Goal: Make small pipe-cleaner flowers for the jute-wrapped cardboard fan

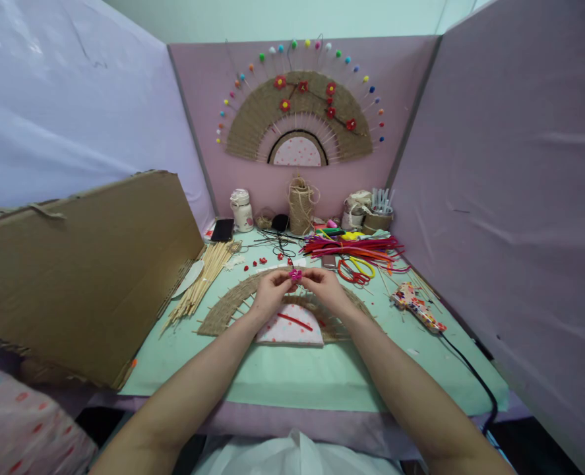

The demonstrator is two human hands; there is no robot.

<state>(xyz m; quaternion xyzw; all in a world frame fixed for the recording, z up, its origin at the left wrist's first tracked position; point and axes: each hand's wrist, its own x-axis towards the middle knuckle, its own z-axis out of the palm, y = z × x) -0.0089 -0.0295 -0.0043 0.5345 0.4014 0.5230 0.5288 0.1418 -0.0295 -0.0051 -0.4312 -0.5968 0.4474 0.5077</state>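
Note:
My left hand [271, 288] and my right hand [324, 284] meet above a half-made woven jute fan [225, 309] lying on the green table [292, 373]. Both pinch a small pink flower [295, 274] between their fingertips. Under my wrists lies the fan's pale dotted half-round centre [292, 331] with a red pipe cleaner [295, 321] across it. A few small red flowers [252, 266] lie just beyond the fan.
A large cardboard sheet [79, 264] leans at the left beside a bundle of bamboo sticks [204, 277]. Pipe cleaners [354, 247], scissors [355, 269], a glue gun [417, 306] with its cord, a twine spool [300, 204] and a jar [241, 210] stand behind. A finished fan [299, 112] hangs on the back wall.

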